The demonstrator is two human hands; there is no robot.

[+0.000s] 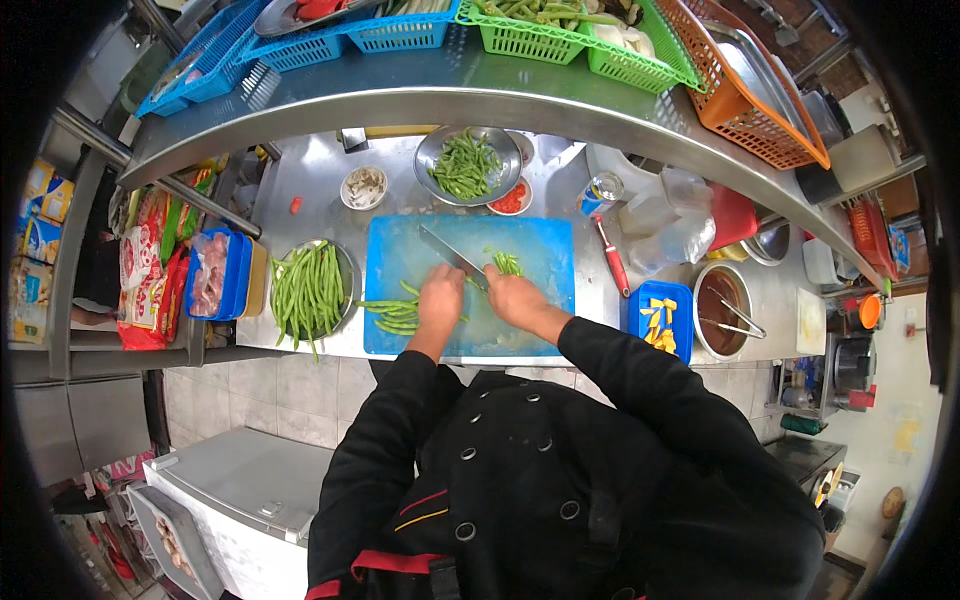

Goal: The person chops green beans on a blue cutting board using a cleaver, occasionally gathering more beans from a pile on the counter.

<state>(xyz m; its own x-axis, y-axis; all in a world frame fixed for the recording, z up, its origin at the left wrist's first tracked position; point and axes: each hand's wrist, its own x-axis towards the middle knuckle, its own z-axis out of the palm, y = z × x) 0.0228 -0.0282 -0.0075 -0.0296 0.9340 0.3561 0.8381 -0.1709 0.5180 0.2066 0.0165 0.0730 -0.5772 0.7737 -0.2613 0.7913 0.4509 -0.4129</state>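
The long, slender green beans (392,312) lie on the left half of the rectangular blue cutting board (395,240), their ends pointing toward its left edge. Short-cut green bean pieces (507,263) lie on the same board, just beyond the right hand (520,300). More whole beans are heaped on the round metal plate (351,273) left of the board; further cut pieces sit in the wide steel bowl (425,167) behind it.

The right hand is closed around the handle end of the broad-bladed steel knife (449,249), whose tip points away and to the left. The left hand (440,300) rests over the beans with its fingers bent; how tightly they grip cannot be told from this height.

In the inspector's judgement, the beans are light, firm but bendable, and liable to roll or slip if damp. They are best held as a bundle near mid-length, fingertips tucked back from the edge. The knife appears stiff and much heavier, and should be held only by its handle.

Printing is noted on the red-and-white plastic bag (143,262) at left and a label on the metal can (603,188) at right; neither text is reproduced.
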